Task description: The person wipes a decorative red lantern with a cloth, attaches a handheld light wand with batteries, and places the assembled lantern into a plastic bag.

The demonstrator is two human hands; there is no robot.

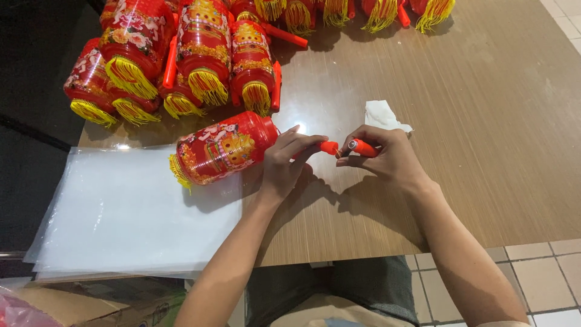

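at the centre of the frame we see our left hand (284, 160) with its grip closed around the orange stem at the top of a red lantern (221, 148), thumb and forefinger pinched near the stem's free end. the lantern lies on its side on the counter (472, 121), its yellow fringe pointing left and its lower end resting on the edge of a stack of clear plastic sheets (121, 212) at the lower left.

just right of centre, our right hand (387, 157) has its grip shut narrow on a short orange handle (362, 147), fingers curled over it, the handle's round end facing left. handle and stem point tip to tip, very close; we cannot tell if they touch.

a crumpled white tissue (382, 115) lies just above the right hand. at the upper left a pile of lanterns (181, 54) with yellow fringes lies on the counter, and more run along the top edge. a cardboard box (78, 303) shows in the lower left corner.
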